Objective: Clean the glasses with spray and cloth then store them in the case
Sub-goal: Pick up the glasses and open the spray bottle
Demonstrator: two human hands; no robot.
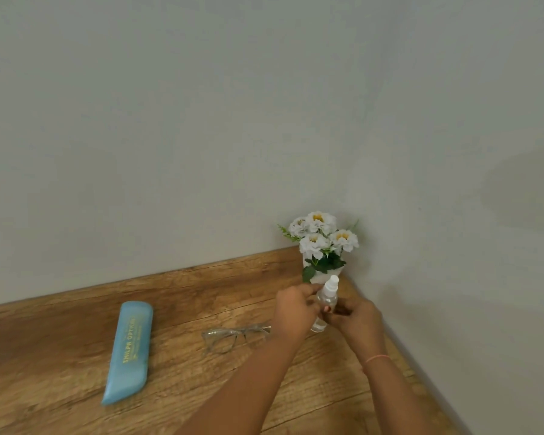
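Head view first, since that's all we've got. We're working right in the corner here: the tabletop [60,356] butts against the wall [201,120] along its far edge and against a second wall on the right. A small pot of white flowers [322,243] sits in that corner.

Both our hands are around the spray bottle [326,296], just in front of the flowers. The left hand [296,310] curls round its upper part near the white nozzle. The right hand [357,318] grips lower down, and there's a pink band [376,358] on that wrist. We can't tell if the bottle's base touches the wood.

The glasses [230,337] lie folded open just left of our left hand. The blue case [129,351] lies well left of them, closed, with bare wood between the two. The surface is brown wood grain, and the walls are plain pale grey.
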